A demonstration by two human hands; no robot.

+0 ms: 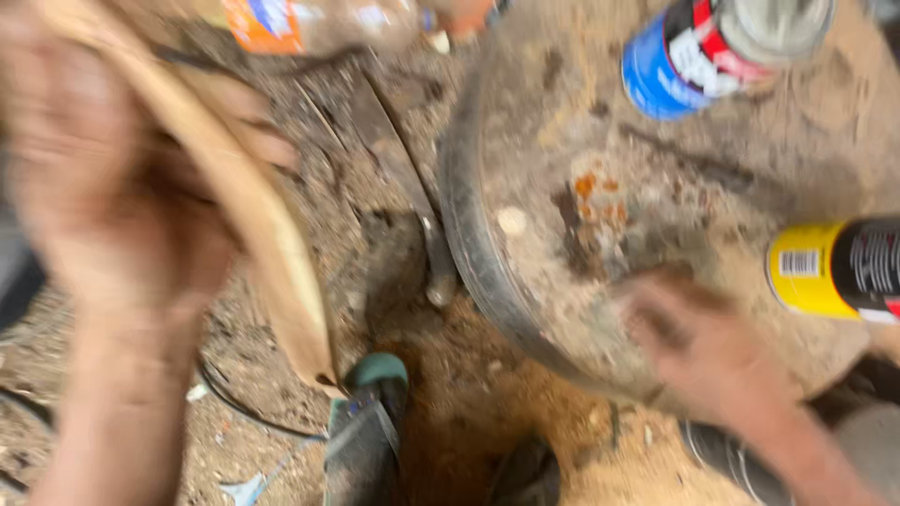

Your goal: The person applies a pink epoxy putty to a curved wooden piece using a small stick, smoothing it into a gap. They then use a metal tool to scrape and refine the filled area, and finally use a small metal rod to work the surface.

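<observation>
While the frame is this smeared, take the fine detail loosely; here's how it reads to me.

Left hand: the left hand point(103, 206) is raised at the left, fingers wrapped round a pale curved wooden piece point(253, 215) that slants down toward the floor.

Right hand: the right hand point(698, 347) rests flat on the dusty round drum top point(656, 169) near its front edge, fingers spread and gripping nothing (blur hides the fingertips).

On the drum: a blue spray can point(722, 47) at the back, and a yellow-and-black can point(839, 267) lying on its side just beside the right hand.

Below: a dark blade-like tool point(412, 187) on the sawdust-covered floor point(487, 384) beside the drum, and a dark and green power tool point(366, 422) lower down.

Doing it well: I'd keep the wood gripped firmly mid-length and let the flat palm steady things, clear of the loose can, which looks ready to roll.
</observation>
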